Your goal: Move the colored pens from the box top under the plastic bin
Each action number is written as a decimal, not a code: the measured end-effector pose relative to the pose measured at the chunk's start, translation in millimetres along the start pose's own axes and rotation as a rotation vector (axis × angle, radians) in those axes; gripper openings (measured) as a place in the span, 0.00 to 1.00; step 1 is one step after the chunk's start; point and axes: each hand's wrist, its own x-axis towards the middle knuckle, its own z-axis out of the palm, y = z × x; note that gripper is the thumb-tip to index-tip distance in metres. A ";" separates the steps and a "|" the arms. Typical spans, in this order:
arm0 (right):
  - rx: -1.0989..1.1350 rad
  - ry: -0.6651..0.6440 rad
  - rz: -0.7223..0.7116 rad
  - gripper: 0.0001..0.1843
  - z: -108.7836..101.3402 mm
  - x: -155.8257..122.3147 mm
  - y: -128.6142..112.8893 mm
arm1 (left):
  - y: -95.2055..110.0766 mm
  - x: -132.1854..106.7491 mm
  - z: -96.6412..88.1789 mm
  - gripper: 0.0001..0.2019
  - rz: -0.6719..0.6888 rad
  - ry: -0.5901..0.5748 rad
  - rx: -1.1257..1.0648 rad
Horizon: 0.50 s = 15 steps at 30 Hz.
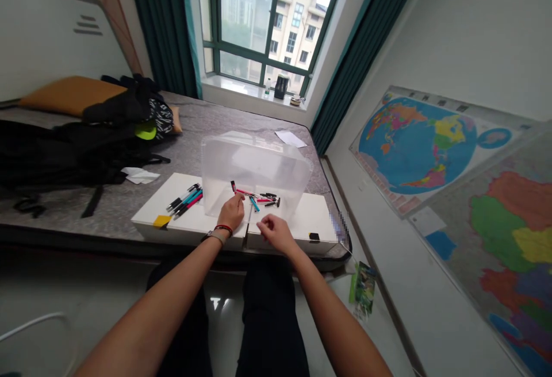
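Observation:
My left hand [232, 214], with a red band and a watch at the wrist, reaches into the clear plastic bin [276, 161]. Its fingers are closed on a red-and-black pen [233, 186], whose dark end sticks up above them. Loose pens and pen parts [268, 197] lie in a small heap just right of these fingers, a blue piece [254, 203] among them. Near the bin's front, my right hand [276, 232] has its fingers curled together; whatever they hold, if anything, is hidden. A row of black, blue and red pens [185, 200] lies left of the bin.
Two white boxes [149, 216] form the work surface on a grey mattress [190, 115]. Black bags [64, 153] and crumpled tissue [140, 175] lie to the left. White paper [290, 139] rests behind the bin. A wall with maps [418, 141] borders the right side.

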 end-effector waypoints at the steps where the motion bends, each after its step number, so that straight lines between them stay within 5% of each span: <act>1: -0.012 0.076 0.010 0.11 -2.7 18.8 -3.2 | -0.3 0.0 0.5 0.12 0.005 0.005 -0.009; 7: -0.155 0.283 0.111 0.06 2.7 101.6 14.4 | -4.3 0.6 3.5 0.14 0.039 0.001 -0.029; 15: -0.169 0.314 -0.147 0.09 29.6 86.3 37.3 | -5.6 -0.4 4.5 0.15 0.032 -0.012 0.035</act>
